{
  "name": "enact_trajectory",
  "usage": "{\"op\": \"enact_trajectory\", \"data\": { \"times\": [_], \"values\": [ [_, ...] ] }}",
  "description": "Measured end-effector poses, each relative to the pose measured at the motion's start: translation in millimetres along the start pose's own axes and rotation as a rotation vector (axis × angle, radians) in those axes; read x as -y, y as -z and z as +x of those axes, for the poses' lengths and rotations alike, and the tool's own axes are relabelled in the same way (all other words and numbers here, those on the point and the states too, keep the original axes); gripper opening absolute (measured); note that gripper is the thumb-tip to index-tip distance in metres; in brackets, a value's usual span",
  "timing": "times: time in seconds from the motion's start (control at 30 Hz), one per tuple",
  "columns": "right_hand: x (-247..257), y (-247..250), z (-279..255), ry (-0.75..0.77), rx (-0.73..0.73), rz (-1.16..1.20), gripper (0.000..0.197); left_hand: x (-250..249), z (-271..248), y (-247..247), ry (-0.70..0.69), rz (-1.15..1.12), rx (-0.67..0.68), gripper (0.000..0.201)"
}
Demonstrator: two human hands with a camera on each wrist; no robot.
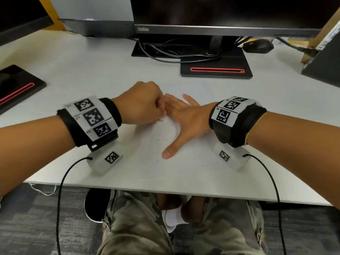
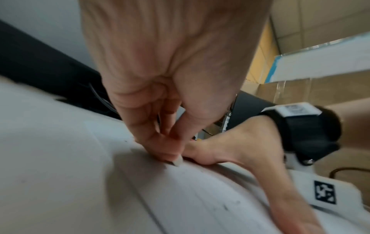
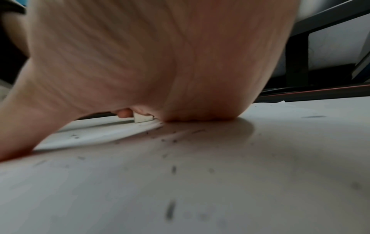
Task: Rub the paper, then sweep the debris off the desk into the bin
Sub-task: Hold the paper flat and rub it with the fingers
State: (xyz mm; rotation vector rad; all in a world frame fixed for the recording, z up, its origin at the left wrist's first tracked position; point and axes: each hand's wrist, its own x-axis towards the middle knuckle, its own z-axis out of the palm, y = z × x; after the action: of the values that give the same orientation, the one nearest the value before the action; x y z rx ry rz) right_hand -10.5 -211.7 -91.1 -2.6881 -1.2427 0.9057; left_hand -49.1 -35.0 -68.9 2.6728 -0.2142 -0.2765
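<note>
Paper (image 1: 165,137) may crease if flat right hand (image 1: 185,118) slips while left hand (image 1: 141,105) pinches eraser (image 2: 177,162), scattering debris (image 3: 173,169).

Matt white paper (image 1: 176,162) under my palm, on a smooth matt counter (image 1: 92,70); glossy black plastic monitor base (image 1: 217,74).

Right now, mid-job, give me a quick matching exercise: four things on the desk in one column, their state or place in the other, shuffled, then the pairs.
Things:
1. left hand
2. right hand
3. eraser
4. debris

States:
A. scattered as dark specks over the paper
B. pinched at the fingertips, its tip touching the sheet
C. flat, fingers spread, pressing the sheet down
D. curled in a pinching grip

Pairs: 1-D, 2-C, 3-B, 4-A
</note>
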Motion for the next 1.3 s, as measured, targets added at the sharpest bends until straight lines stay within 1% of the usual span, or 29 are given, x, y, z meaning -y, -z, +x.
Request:
{"op": "enact_trajectory", "data": {
  "times": [0.03,0.07,0.13,0.17,0.27,0.3,0.37,0.4,0.43,0.53,0.57,0.6,0.67,0.7,0.73,0.8,0.83,0.87,0.9,0.97,1.0,1.1,1.13,1.17,1.23,1.27,1.3],
  "values": [
    [0.6,0.1,-0.6,-0.005,0.001,-0.006,0.145,-0.2,0.5,-2.8,0.009,-0.002,-0.027,0.017],
    [0.3,0.6,-0.3,-0.009,0.002,-0.006,0.143,-4.4,-0.6,-6.7,-0.008,0.016,-0.016,0.018],
    [1.0,-0.4,0.8,0.001,0.007,0.000,0.134,-12.1,-5.9,-14.4,-0.053,0.042,0.048,0.017],
    [0.7,-0.2,1.0,0.009,-0.002,0.008,0.132,-12.1,-4.7,-12.3,-0.052,0.044,0.046,0.017],
    [-0.4,0.0,0.5,0.013,-0.017,0.017,0.139,-4.4,-1.6,-2.4,-0.031,0.017,-0.027,0.016],
    [-0.6,0.1,0.4,0.010,-0.017,0.016,0.137,-5.2,-3.8,-2.4,-0.058,0.026,-0.005,0.014],
    [-0.7,-0.4,2.0,-0.001,-0.009,0.009,0.129,-12.8,-14.4,-6.0,-0.178,0.047,0.142,0.013],
    [-1.7,-0.8,2.8,-0.004,-0.011,0.002,0.130,-14.6,-16.7,-5.1,-0.221,0.060,0.200,0.013],
    [-2.3,-0.9,2.8,-0.002,-0.010,-0.002,0.133,-12.6,-14.2,-1.0,-0.226,0.091,0.207,0.014],
    [-3.3,0.3,1.4,0.008,0.007,0.003,0.137,0.7,-7.3,11.6,-0.151,0.121,0.085,0.014],
    [-3.3,1.0,0.6,0.002,0.009,-0.002,0.138,1.3,-10.9,9.9,-0.162,0.114,0.097,0.015],
    [-3.2,1.8,0.6,-0.007,0.013,-0.007,0.140,-2.2,-17.9,6.7,-0.203,0.112,0.149,0.014],
    [-1.6,1.1,1.1,-0.021,0.024,-0.007,0.146,-8.3,-34.3,-1.6,-0.299,0.105,0.296,0.012],
    [-1.9,1.1,1.4,-0.023,0.025,-0.010,0.148,-8.5,-36.4,-0.6,-0.313,0.112,0.332,0.012],
    [-1.9,1.0,1.6,-0.024,0.028,-0.017,0.149,-5.2,-33.4,2.2,-0.300,0.127,0.317,0.012],
    [-1.7,1.7,1.7,-0.018,0.031,-0.030,0.149,2.2,-27.1,8.0,-0.260,0.141,0.215,0.013],
    [-1.8,1.9,1.9,-0.019,0.029,-0.031,0.149,4.0,-27.1,7.4,-0.250,0.143,0.189,0.013],
    [-1.8,1.8,2.4,-0.019,0.030,-0.028,0.150,3.4,-31.1,4.6,-0.259,0.132,0.198,0.012],
    [-1.8,1.8,2.8,-0.020,0.033,-0.024,0.152,1.9,-36.3,0.7,-0.284,0.122,0.237,0.012],
    [-2.3,0.7,3.2,-0.024,0.037,-0.016,0.154,-1.2,-46.1,-3.0,-0.321,0.105,0.348,0.013],
    [-2.7,0.5,3.2,-0.025,0.036,-0.018,0.154,-0.6,-45.2,-0.8,-0.317,0.116,0.352,0.013],
    [-2.0,1.7,3.5,-0.016,0.031,-0.019,0.152,4.4,-38.9,5.4,-0.271,0.148,0.225,0.013],
    [-1.7,1.7,3.4,-0.016,0.033,-0.018,0.152,3.8,-41.0,3.4,-0.281,0.149,0.216,0.013],
    [-1.7,1.8,3.4,-0.018,0.033,-0.020,0.153,0.9,-44.4,0.5,-0.308,0.148,0.241,0.014],
    [-1.8,1.1,3.0,-0.022,0.033,-0.022,0.155,-4.1,-51.0,-3.2,-0.348,0.132,0.343,0.015],
    [-1.6,1.0,3.0,-0.022,0.031,-0.023,0.155,-3.7,-49.9,-2.4,-0.336,0.123,0.353,0.015],
    [-1.5,0.5,3.2,-0.019,0.028,-0.024,0.154,-1.9,-46.9,-0.2,-0.311,0.124,0.318,0.014]
  ]
}}
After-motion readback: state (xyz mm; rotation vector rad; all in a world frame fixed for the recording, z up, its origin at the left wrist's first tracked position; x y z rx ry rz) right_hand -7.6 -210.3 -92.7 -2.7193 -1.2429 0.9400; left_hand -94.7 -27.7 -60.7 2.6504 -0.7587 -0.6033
